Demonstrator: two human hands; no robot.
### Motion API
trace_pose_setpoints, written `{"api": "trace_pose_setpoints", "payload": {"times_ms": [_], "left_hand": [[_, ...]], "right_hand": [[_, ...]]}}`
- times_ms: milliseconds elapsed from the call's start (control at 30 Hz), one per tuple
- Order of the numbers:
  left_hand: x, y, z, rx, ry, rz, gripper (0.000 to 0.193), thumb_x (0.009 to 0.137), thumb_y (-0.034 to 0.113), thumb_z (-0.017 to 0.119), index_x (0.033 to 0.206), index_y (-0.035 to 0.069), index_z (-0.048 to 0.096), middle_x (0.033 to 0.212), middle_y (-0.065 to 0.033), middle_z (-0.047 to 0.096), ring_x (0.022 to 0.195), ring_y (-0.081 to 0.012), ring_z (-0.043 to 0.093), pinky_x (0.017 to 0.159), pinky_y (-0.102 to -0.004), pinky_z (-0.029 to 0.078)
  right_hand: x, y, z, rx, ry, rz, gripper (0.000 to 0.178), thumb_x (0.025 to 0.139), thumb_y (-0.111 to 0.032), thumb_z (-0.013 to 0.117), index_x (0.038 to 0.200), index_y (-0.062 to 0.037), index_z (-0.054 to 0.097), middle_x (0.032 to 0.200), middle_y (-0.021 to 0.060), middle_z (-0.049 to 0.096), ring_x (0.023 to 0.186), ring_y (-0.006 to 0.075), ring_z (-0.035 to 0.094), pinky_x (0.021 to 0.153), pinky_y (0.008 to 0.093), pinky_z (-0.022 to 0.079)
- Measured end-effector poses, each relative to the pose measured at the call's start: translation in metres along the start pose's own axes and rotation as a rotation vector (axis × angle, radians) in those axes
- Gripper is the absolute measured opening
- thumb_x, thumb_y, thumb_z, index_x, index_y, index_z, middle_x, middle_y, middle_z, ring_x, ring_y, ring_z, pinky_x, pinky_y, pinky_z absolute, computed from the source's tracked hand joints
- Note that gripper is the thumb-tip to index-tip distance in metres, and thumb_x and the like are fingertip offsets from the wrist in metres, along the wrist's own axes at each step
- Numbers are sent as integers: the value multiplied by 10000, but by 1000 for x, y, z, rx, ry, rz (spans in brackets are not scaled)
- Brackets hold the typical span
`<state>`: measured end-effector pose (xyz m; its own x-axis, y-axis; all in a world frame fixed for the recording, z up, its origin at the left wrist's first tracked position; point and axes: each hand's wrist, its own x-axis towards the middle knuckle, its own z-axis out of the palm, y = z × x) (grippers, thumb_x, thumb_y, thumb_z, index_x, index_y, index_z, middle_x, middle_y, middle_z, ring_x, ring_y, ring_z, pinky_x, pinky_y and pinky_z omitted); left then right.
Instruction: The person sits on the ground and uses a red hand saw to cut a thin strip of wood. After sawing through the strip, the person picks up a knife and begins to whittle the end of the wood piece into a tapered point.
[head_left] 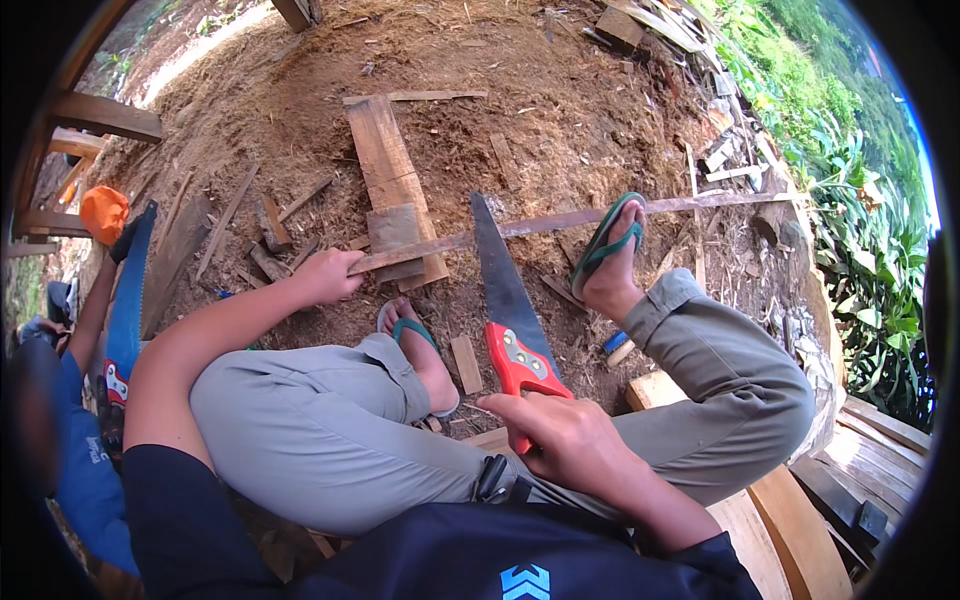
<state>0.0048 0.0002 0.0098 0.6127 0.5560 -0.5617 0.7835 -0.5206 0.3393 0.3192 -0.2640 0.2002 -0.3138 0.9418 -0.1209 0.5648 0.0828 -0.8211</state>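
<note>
A long thin wooden strip (570,221) runs across the ground before me. My left hand (335,278) is closed around its left end. The red handle of a handsaw (512,290) is gripped in my right hand (572,440). Its dark blade points away from me and crosses the strip near the middle. My right foot (615,250), in a green flip-flop, presses on the strip further right. Beneath the strip's left part lie a wide plank (385,150) and a short board piece (394,238). My left foot (420,365) rests on the ground nearer to me.
At the left, another person in a blue shirt (90,480) is close to my arm, beside a blue-bladed saw (128,290) and an orange cloth-like thing (104,212). Wood offcuts (272,222) and sawdust cover the ground. Stacked timber (870,460) lies at the right, below green plants (870,250).
</note>
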Motion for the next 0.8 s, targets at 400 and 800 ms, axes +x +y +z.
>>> {"api": "trace_pose_setpoints", "payload": {"times_ms": [400,800], "left_hand": [[7,-4,3,-3,-33,21,422,862,302,647,1217,73,646,948,-246,704,897,-416,687,808,-498,552],[7,-7,7,-9,22,62,281,861,249,655,1054,45,644,855,-244,686,843,-431,673,755,-518,533]], "right_hand": [[-58,2,-1,760,751,499,85,979,30,544,1044,-25,553,671,-1,524,472,33,441,423,217,334],[-23,-14,-9,636,776,590,97,963,51,541,1017,-24,570,726,26,569,501,39,477,443,196,352]]}}
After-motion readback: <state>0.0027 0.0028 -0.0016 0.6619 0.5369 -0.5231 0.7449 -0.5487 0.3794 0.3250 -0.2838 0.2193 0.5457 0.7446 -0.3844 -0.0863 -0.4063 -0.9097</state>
